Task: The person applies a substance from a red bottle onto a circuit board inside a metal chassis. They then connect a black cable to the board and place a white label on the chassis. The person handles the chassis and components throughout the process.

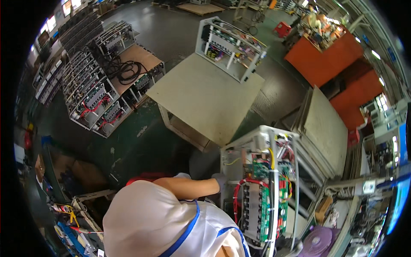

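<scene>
My left arm stretches to the right across my body in a white sleeve with blue trim. At its end, my left hand (pixel 219 182) in a grey glove rests against the left edge of an open electronics cabinet (pixel 266 132). Its fingers cannot be made out, so I cannot tell whether it grips the edge. Inside the white metal frame sit green circuit boards (pixel 264 205), a thick red cable (pixel 236 192) and yellow wires (pixel 271 158). My right hand does not show; only bare skin at the right sleeve appears at the bottom edge.
A low wooden table (pixel 201 90) ahead carries another open cabinet (pixel 229 47). Several similar units (pixel 92 96) stand at the left, with black cables (pixel 128 70) on a board. Panels (pixel 323 128) lean at the right, near orange cabinets (pixel 321 62). A purple fan (pixel 319 242) stands lower right.
</scene>
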A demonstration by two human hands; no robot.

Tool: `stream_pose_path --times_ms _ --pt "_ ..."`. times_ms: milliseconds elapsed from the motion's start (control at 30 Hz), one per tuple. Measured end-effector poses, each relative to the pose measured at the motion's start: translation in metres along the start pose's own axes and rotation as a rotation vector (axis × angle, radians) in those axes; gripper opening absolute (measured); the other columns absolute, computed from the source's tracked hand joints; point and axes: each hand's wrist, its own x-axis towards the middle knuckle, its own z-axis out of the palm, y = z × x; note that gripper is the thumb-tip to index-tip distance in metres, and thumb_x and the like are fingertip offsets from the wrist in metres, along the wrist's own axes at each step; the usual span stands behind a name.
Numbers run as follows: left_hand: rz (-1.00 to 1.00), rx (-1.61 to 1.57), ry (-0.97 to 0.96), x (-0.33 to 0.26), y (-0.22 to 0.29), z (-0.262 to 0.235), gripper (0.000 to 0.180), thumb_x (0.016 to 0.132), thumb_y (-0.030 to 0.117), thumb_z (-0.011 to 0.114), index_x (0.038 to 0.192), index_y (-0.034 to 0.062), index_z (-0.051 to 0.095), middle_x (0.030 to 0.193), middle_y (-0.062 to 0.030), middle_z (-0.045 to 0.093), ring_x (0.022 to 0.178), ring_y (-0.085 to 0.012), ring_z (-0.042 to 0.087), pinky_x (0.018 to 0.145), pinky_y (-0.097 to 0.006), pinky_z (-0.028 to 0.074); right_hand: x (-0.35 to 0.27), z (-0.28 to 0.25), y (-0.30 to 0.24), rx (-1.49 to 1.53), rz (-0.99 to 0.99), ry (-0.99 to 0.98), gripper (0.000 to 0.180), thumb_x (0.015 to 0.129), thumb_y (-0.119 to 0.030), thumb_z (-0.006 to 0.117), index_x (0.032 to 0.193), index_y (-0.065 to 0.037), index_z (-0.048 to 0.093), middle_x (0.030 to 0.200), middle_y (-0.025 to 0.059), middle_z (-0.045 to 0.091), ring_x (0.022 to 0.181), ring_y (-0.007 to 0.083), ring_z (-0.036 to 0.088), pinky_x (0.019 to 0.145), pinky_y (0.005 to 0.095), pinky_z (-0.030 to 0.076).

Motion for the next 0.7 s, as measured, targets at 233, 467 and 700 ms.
stream_pose_path --times_ms 233,467,700 --pt "-0.282 -0.157 0.138 0.012 -0.17 -0.12 0.022 0.07 0.012 0.059 0.09 0.0097 0.069 0.089 -0.0119 0.066 0.086 -0.0262 0.064 0.074 -0.037 0.051 0.044 0.213 0.038 0.187 0.094 -0.345 0.029 0.074 -0.023 0.052 0.055 -0.012 0.034 0.049 0.0004 0.03 0.044 0.013 0.029 0.044 0.0269 0.027" --pt "-0.434 -0.321 0.296 0.071 -0.348 -0.248 0.024 0.072 0.014 0.058 0.093 0.0089 0.067 0.093 -0.0125 0.065 0.088 -0.0265 0.063 0.074 -0.037 0.051 0.051 0.504 0.092 0.418 0.145 -1.054 0.042 0.083 -0.026 0.049 0.049 -0.011 0.03 0.045 0.0013 0.028 0.041 0.0146 0.032 0.038 0.0309 0.02" --pt "-0.47 -0.503 0.332 0.134 -0.456 -0.32 0.026 0.074 0.017 0.057 0.097 0.0081 0.066 0.096 -0.0132 0.065 0.089 -0.0267 0.063 0.074 -0.037 0.051 0.091 0.666 0.158 0.496 0.341 -1.232 0.041 0.08 -0.025 0.05 0.048 -0.01 0.029 0.042 0.0015 0.025 0.039 0.0134 0.029 0.041 0.0301 0.025"
